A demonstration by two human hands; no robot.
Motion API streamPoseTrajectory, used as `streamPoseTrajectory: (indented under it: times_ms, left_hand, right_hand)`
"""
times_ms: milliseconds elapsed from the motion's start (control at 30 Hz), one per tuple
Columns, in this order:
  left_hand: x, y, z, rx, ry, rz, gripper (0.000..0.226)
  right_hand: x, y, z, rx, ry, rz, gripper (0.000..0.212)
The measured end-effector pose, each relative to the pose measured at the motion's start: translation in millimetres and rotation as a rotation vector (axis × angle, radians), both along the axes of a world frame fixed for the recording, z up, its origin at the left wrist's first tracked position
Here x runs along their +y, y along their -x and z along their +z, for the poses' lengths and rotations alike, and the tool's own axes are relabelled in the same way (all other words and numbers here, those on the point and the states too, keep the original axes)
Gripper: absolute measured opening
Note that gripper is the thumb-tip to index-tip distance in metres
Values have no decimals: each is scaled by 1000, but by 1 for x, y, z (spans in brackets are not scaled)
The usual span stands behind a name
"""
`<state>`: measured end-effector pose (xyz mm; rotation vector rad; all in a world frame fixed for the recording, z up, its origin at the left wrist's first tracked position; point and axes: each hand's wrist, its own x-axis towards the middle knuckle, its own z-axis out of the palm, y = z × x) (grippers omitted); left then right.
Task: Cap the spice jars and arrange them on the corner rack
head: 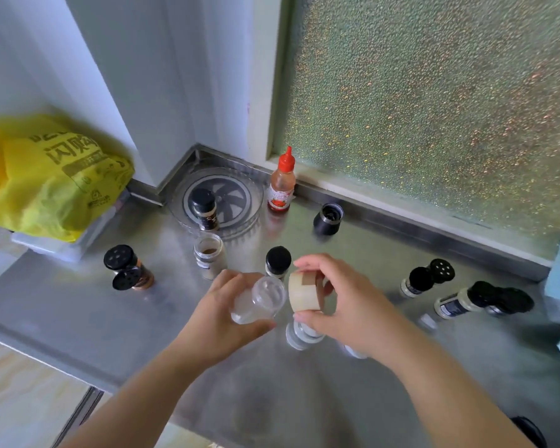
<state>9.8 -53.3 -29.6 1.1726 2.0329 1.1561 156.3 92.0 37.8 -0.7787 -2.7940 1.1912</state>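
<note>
Jar clear, blurred, contents unreadable; left hand grips it.

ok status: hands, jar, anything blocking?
Left hand holds clear jar, uncapped. Right hand pinches wooden cap beside its mouth. One black-capped jar on corner rack. Nothing between cap and jar.

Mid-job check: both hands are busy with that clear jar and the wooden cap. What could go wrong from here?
1. The left hand holds the clear jar tilted, mouth open; its contents might spill before the wooden cap in the right hand goes on.
2. The uncapped jar of brown spice stands just behind the hands; a reach toward the round rack could knock it over.
</note>
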Motion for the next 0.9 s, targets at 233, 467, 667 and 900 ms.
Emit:
streamPoseTrajectory:
  times_ms: [233, 467, 667, 900]
  left_hand:
    - [4, 13, 37, 137, -37, -14, 67]
    - [4, 18, 48, 321, -57, 43, 68]
    - [4, 19, 52, 390, -125, 54, 65]
    - [5, 24, 63, 346, -184, 32, 66]
  right_hand:
    - [3, 35, 31, 10, -208, 229, 51]
    - [0, 45, 43, -17, -230, 223, 52]
    - [4, 47, 47, -12, -104, 118, 45]
    - [11, 43, 50, 68, 117, 77, 44]
